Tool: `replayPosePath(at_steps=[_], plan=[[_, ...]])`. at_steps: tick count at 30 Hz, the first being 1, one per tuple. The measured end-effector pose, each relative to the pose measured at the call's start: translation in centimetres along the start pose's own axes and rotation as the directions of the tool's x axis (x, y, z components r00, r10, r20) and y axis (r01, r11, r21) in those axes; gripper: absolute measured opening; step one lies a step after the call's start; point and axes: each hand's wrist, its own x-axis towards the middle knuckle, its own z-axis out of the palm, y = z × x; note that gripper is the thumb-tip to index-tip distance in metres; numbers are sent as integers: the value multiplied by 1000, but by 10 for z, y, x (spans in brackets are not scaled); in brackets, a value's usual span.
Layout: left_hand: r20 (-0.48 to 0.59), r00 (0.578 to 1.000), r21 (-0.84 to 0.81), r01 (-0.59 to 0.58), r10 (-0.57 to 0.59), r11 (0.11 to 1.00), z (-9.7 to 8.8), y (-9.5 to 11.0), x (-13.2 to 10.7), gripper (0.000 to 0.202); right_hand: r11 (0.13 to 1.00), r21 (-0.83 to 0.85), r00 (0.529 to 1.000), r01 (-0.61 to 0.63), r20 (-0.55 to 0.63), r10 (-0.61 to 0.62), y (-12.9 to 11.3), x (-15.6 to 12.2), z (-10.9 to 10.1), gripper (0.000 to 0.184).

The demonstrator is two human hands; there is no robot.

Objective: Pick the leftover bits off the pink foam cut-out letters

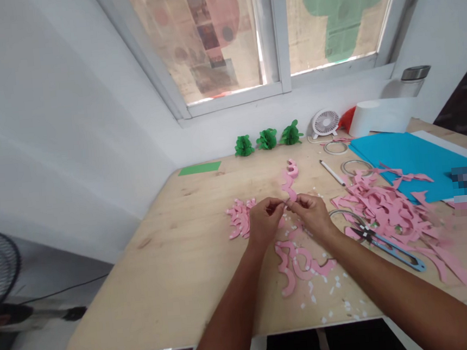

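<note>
Our left hand [264, 221] and right hand [311, 216] meet above the middle of the plywood tabletop [154, 291], each grip pinched together on a wavy pink paper strip [288, 184] that rises toward the far edge. Pink paper scraps [239, 218] lie just left of our hands, and blue-handled snips [387, 248] lie right of them.

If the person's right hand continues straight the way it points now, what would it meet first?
The right hand would probably meet the left hand's fingertips first, just across the thin pink paper strip that both seem to pinch; depth is unclear here.
</note>
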Motion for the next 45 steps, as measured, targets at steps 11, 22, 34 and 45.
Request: replayPosePath(at_steps=[11, 22, 34, 45], plan=[[54, 993, -120, 109, -103, 987, -1, -7, 2, 12, 1000, -1, 1000, -1, -5, 1, -5, -1, 1, 28], [83, 967, -330, 253, -239, 909, -2, -1, 2, 17, 987, 134, 996, -92, 21, 90, -8, -2, 1, 28], [165, 951, -348, 303, -261, 887, -7, -1, 3, 17, 961, 224, 986, -164, 72, 151, -17, -3, 3, 28], [112, 977, -239, 202, -180, 950, -5, -3, 3, 13, 991, 43, 992, -130, 13, 129, -4, -1, 1, 26]])
